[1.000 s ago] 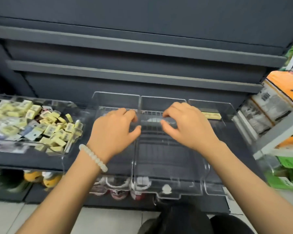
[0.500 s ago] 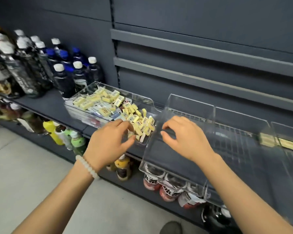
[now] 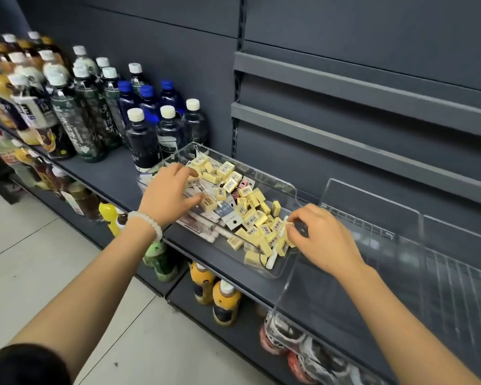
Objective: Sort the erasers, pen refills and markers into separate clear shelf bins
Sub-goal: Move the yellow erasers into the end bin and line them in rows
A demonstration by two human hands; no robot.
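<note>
A clear bin (image 3: pixel 285 184) on the dark shelf holds a mixed heap of several small yellow erasers (image 3: pixel 254 218), flat card packs (image 3: pixel 228 211) and long white packets (image 3: pixel 203 226). My left hand (image 3: pixel 168 195), with a white bead bracelet at the wrist, reaches into the bin's left part, fingers spread over the packs. My right hand (image 3: pixel 321 236) is at the bin's right end, its fingertips pinching yellow erasers (image 3: pixel 285 232). An empty clear bin (image 3: pixel 372 201) stands just to the right, with more clear bins beyond it.
Several drink bottles (image 3: pixel 139 134) stand on the shelf left of the bin. More bottles (image 3: pixel 222 298) fill the lower shelf. Grey shelf rails (image 3: pixel 372 118) run along the back wall. Pale tiled floor lies at the lower left.
The view has swung left from the empty bins to the mixed bin. Both hands left the empty bin and now reach into the heap of erasers and packs.
</note>
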